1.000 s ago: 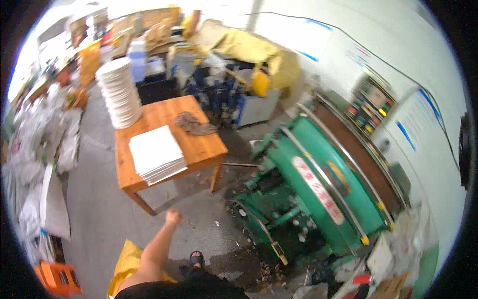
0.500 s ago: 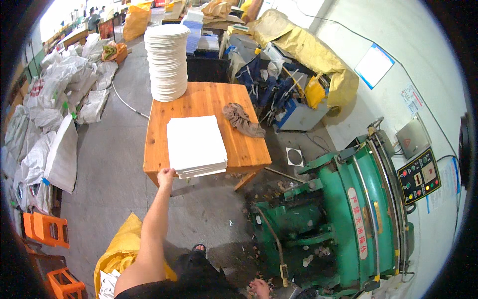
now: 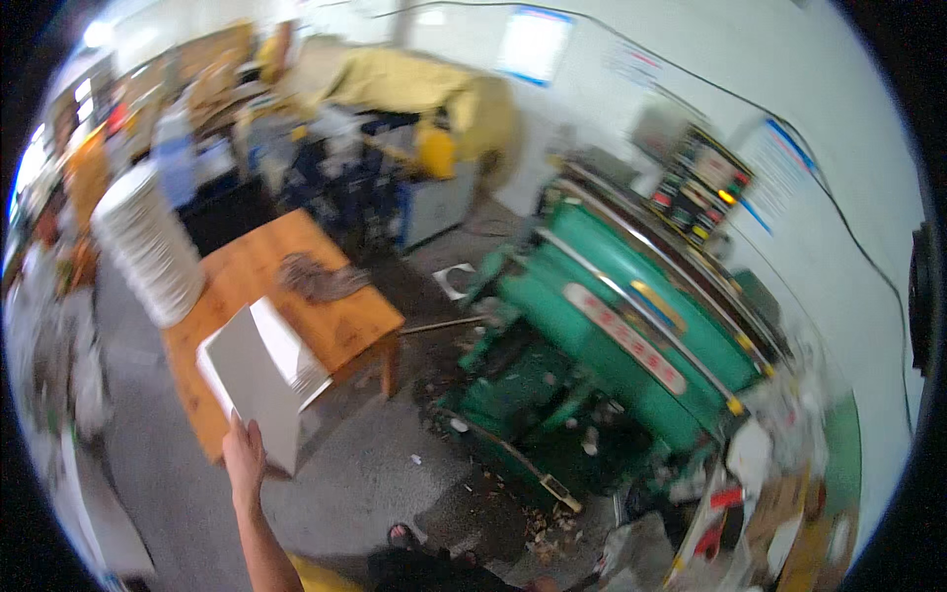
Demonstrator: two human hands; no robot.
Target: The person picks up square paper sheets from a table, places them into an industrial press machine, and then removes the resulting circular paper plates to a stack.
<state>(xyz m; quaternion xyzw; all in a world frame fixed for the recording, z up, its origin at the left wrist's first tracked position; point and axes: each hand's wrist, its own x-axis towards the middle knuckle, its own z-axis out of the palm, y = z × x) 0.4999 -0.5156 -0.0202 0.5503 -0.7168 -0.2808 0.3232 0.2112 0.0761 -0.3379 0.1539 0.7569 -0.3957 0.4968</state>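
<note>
My left hand [image 3: 245, 456] pinches the near edge of a card sheet [image 3: 258, 390], which stands tilted with its grey face toward me. Beneath and behind it, a stack of white card sheets [image 3: 308, 375] lies on the wooden table [image 3: 345, 326], partly hidden by the lifted sheet. At the far left of the tabletop rises a tall pile of white discs [image 3: 148, 247]. A crumpled brown cloth [image 3: 318, 278] rests beyond the stack. Only a blurred bit of skin, seemingly my right hand [image 3: 543, 584], shows at the lower edge; its fingers cannot be made out.
A green machine [image 3: 602, 296] with a control panel [image 3: 698, 187] stands to the right against the wall. Scraps litter the floor around its base. Boxes and clutter [image 3: 779, 513] fill the lower right. White sacks [image 3: 94, 365] line the left, and a yellow cover [image 3: 414, 84] drapes equipment behind.
My left hand has lifted one card sheet off the stack and tilted it up. The view has swung right, so the table sits further left and the green machine nearer the middle.
</note>
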